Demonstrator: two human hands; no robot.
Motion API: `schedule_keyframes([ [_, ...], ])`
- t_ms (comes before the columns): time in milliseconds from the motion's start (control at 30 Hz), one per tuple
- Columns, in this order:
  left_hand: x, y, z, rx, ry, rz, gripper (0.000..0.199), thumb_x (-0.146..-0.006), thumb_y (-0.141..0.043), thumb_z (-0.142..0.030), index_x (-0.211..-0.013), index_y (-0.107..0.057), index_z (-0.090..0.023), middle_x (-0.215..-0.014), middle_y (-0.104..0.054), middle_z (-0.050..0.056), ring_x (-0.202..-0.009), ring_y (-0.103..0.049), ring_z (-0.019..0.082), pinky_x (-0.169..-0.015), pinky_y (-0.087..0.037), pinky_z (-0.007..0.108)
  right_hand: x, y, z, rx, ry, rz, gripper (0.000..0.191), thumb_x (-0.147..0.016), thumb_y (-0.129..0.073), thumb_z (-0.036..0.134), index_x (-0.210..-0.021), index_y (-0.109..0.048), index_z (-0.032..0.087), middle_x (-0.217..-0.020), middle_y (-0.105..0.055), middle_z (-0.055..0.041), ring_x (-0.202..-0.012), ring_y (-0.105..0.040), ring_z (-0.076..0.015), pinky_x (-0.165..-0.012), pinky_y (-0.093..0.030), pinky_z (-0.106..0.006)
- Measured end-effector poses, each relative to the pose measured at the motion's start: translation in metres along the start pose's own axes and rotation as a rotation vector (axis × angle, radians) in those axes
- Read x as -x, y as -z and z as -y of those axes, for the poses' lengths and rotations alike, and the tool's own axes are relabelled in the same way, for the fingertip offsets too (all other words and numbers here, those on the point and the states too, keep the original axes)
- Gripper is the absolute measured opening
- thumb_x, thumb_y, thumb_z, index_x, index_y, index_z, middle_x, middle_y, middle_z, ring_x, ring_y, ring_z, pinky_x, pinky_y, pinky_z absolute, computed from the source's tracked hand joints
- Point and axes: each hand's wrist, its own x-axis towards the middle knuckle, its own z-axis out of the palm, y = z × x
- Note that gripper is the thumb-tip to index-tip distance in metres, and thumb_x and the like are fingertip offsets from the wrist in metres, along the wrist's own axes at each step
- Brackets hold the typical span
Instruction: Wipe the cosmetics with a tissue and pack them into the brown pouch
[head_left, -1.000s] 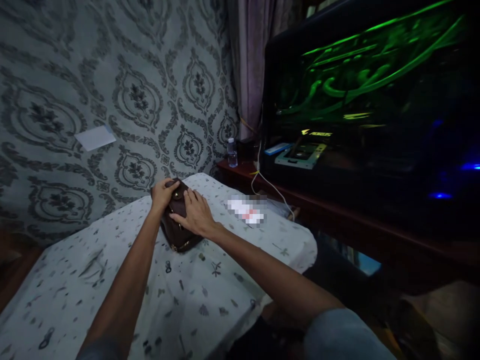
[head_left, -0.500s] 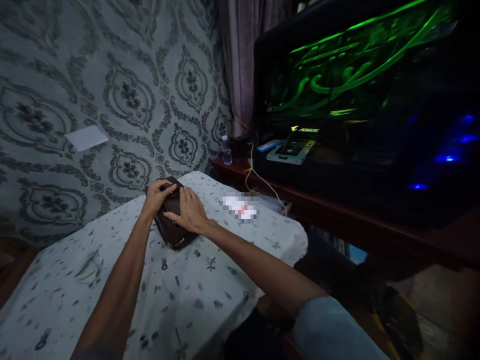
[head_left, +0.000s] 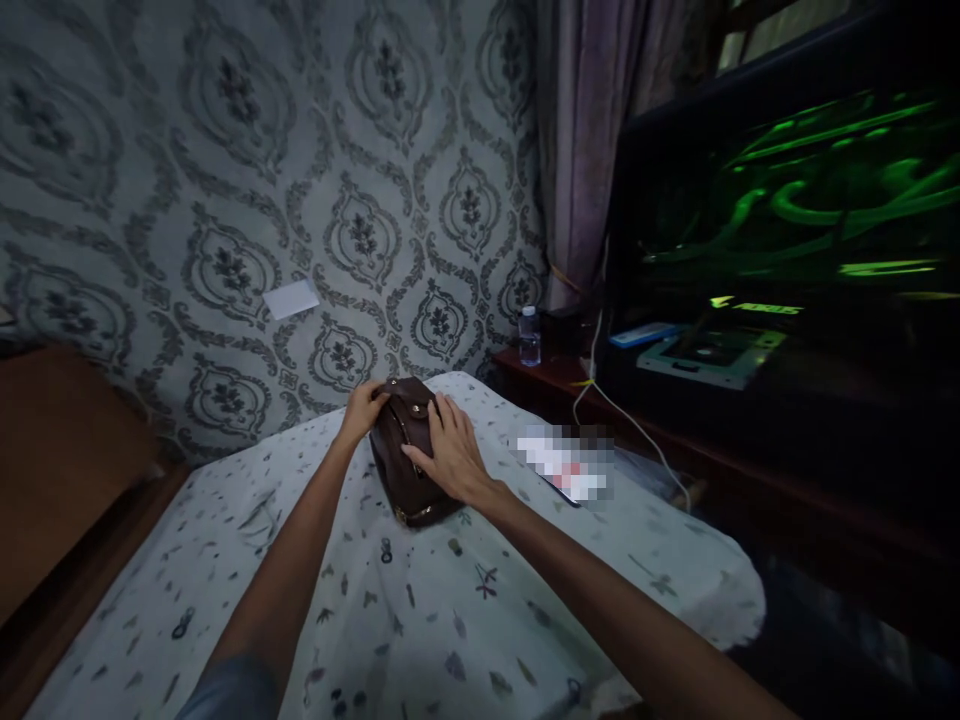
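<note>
A dark brown bag with gold zips and a snap button on a flap rests on a bed with a white patterned sheet. My left hand grips the bag's far left edge, its fingers closed round the edge and partly hidden. Across the bag's right side lies my right hand, palm down with its thumb spread away from the fingers. To the right of the bag, a phone with a blurred-out screen lies on the sheet.
Behind the bed stands a patterned wall with a white card. A bottle is on the dark red desk, near a white cable. A green-lit computer case stands at right, a brown board at left.
The view has swung left, so everything appears further right. My left hand has moved from the bag's flap to its left edge, uncovering the snap button.
</note>
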Motion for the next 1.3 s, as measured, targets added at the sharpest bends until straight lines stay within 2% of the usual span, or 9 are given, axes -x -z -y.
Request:
schedule_keyframes([
  [100, -0.002, 0.000, 0.001, -0.060, 0.014, -0.040, 0.008, -0.074, -0.060, -0.021, -0.069, -0.065, -0.018, -0.067, -0.060, 0.000, -0.072, -0.053, 0.017, -0.072, -0.039, 0.028, 0.002, -0.002, 0.001, 0.017, 0.041, -0.022, 0.068, -0.094, -0.048, 0.046, -0.146, -0.039, 0.002, -0.152, -0.038, -0.0248, -0.143, -0.031, -0.0333, -0.115, -0.027, -0.053],
  [233, -0.005, -0.001, 0.001, -0.104, 0.048, -0.098, 0.018, -0.076, -0.060, -0.025, -0.060, -0.060, -0.018, -0.064, -0.055, 0.001, -0.074, -0.051, 0.018, -0.071, -0.036, 0.027, 0.004, -0.004, 0.003, 0.037, 0.050, -0.053, 0.063, -0.094, -0.047, 0.045, -0.142, -0.044, 0.004, -0.152, -0.040, -0.0243, -0.142, -0.033, -0.0335, -0.114, -0.027, -0.054],
  [367, -0.007, -0.001, 0.000, -0.102, 0.104, -0.117, 0.027, -0.076, -0.059, -0.027, -0.051, -0.051, -0.019, -0.053, -0.045, -0.003, -0.063, -0.044, 0.015, -0.063, -0.032, 0.026, 0.005, -0.004, 0.003, 0.050, 0.054, -0.038, 0.058, -0.094, -0.049, 0.044, -0.136, -0.051, 0.004, -0.152, -0.040, -0.0233, -0.142, -0.033, -0.0337, -0.114, -0.027, -0.053],
  [500, -0.002, -0.004, -0.005, -0.062, 0.150, -0.107, 0.031, -0.077, -0.057, -0.032, -0.049, -0.049, -0.019, -0.047, -0.038, -0.005, -0.054, -0.038, 0.013, -0.056, -0.027, 0.026, 0.004, -0.001, 0.006, 0.040, 0.039, -0.022, 0.059, -0.093, -0.050, 0.043, -0.137, -0.050, 0.004, -0.152, -0.040, -0.0239, -0.142, -0.033, -0.0332, -0.115, -0.027, -0.053],
  [900, 0.040, -0.006, -0.032, 0.056, 0.094, -0.053, 0.029, -0.083, -0.052, -0.037, -0.062, -0.059, -0.017, -0.062, -0.056, -0.001, -0.063, -0.051, 0.014, -0.061, -0.039, 0.025, 0.003, -0.006, 0.000, -0.039, 0.046, -0.053, 0.061, -0.092, -0.052, 0.045, -0.138, -0.050, 0.006, -0.151, -0.040, -0.0241, -0.143, -0.034, -0.0326, -0.115, -0.027, -0.055],
  [1033, 0.037, -0.007, -0.040, 0.059, 0.068, -0.009, 0.021, -0.081, -0.054, -0.033, -0.075, -0.066, -0.017, -0.065, -0.061, -0.001, -0.067, -0.054, 0.016, -0.065, -0.042, 0.026, 0.013, -0.013, -0.006, -0.243, 0.025, -0.177, 0.054, -0.094, -0.049, 0.041, -0.138, -0.051, 0.011, -0.148, -0.046, -0.0206, -0.141, -0.038, -0.0293, -0.115, -0.030, -0.054],
  [1167, 0.025, -0.015, -0.054, 0.047, 0.021, 0.032, 0.021, -0.073, -0.063, -0.024, -0.092, -0.070, -0.018, -0.087, -0.069, 0.002, -0.084, -0.060, 0.019, -0.078, -0.045, 0.029, 0.031, -0.018, -0.005, -0.426, -0.044, -0.362, 0.046, -0.095, -0.047, 0.036, -0.136, -0.053, 0.017, -0.145, -0.050, -0.0160, -0.138, -0.042, -0.0250, -0.114, -0.036, -0.050],
  [1233, 0.019, -0.022, -0.062, 0.042, 0.006, 0.069, 0.022, -0.071, -0.066, -0.023, -0.091, -0.071, -0.019, -0.091, -0.071, 0.002, -0.087, -0.060, 0.020, -0.080, -0.044, 0.029, 0.037, -0.019, -0.003, -0.463, -0.070, -0.412, 0.043, -0.094, -0.049, 0.035, -0.132, -0.056, 0.016, -0.141, -0.053, -0.0164, -0.135, -0.046, -0.0249, -0.113, -0.037, -0.050],
  [1300, 0.016, -0.031, -0.067, 0.034, 0.017, 0.098, 0.015, -0.072, -0.067, -0.028, -0.084, -0.072, -0.019, -0.084, -0.070, 0.002, -0.083, -0.060, 0.020, -0.076, -0.043, 0.028, 0.038, -0.019, -0.003, -0.482, -0.071, -0.433, 0.040, -0.093, -0.050, 0.033, -0.128, -0.060, 0.016, -0.136, -0.058, -0.0163, -0.131, -0.049, -0.0252, -0.112, -0.039, -0.050],
])
